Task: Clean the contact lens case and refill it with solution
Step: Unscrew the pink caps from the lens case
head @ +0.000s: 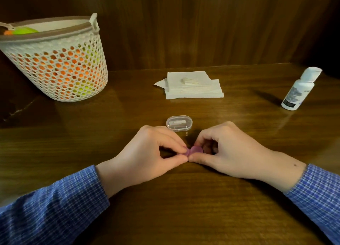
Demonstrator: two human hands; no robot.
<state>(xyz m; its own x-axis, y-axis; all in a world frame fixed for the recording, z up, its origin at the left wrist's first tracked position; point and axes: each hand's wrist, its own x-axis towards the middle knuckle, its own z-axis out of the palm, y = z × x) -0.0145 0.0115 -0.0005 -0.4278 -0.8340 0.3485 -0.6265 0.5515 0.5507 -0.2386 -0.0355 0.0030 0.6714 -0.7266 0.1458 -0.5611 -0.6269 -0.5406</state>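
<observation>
A small purple contact lens case [195,151] lies low over the wooden table [184,208], held between both hands. My left hand [147,156] pinches its left end with thumb and fingertips. My right hand [226,152] pinches its right end, and curled fingers hide that part. A white solution bottle [299,89] with a flip cap stands upright at the far right. A stack of white tissues [193,88] with several cotton swabs [189,81] on top lies behind the hands.
A small clear plastic box [179,123] sits just behind my hands. A white perforated basket [60,60] with orange and green contents stands at the back left. A dark wood panel wall closes off the back of the table.
</observation>
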